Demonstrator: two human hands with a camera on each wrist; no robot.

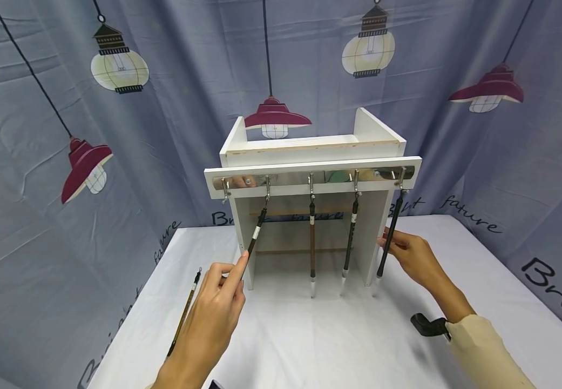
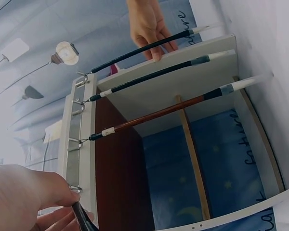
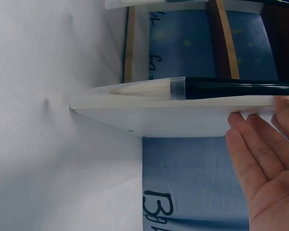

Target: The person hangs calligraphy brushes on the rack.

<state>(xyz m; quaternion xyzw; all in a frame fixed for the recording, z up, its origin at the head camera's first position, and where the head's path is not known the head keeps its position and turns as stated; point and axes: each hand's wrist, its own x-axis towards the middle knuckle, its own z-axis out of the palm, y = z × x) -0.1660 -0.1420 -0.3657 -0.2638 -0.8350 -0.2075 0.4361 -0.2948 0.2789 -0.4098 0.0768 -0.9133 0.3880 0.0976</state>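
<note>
My left hand [image 1: 215, 302] pinches a dark writing brush [image 1: 256, 232] with a white band, its index finger lying along the handle. The brush slants, its top end at the second hook from the left; whether its loop is fully on the hook I cannot tell. My right hand [image 1: 419, 262] touches the outer side of the white wooden rack [image 1: 383, 216] with fairly straight fingers, behind a thick black brush [image 1: 390, 235]. That brush, a slimmer black brush [image 1: 351, 232] and a brown brush [image 1: 312, 237] hang tips down from the right-hand hooks.
Another brush [image 1: 185, 310] lies on the white-covered table [image 1: 281, 346], left of the rack. The leftmost hook [image 1: 224, 189] is bare. A black strap-like piece [image 1: 428, 325] projects by the right sleeve [image 1: 487, 348]. A printed curtain [image 1: 174, 135] surrounds the table.
</note>
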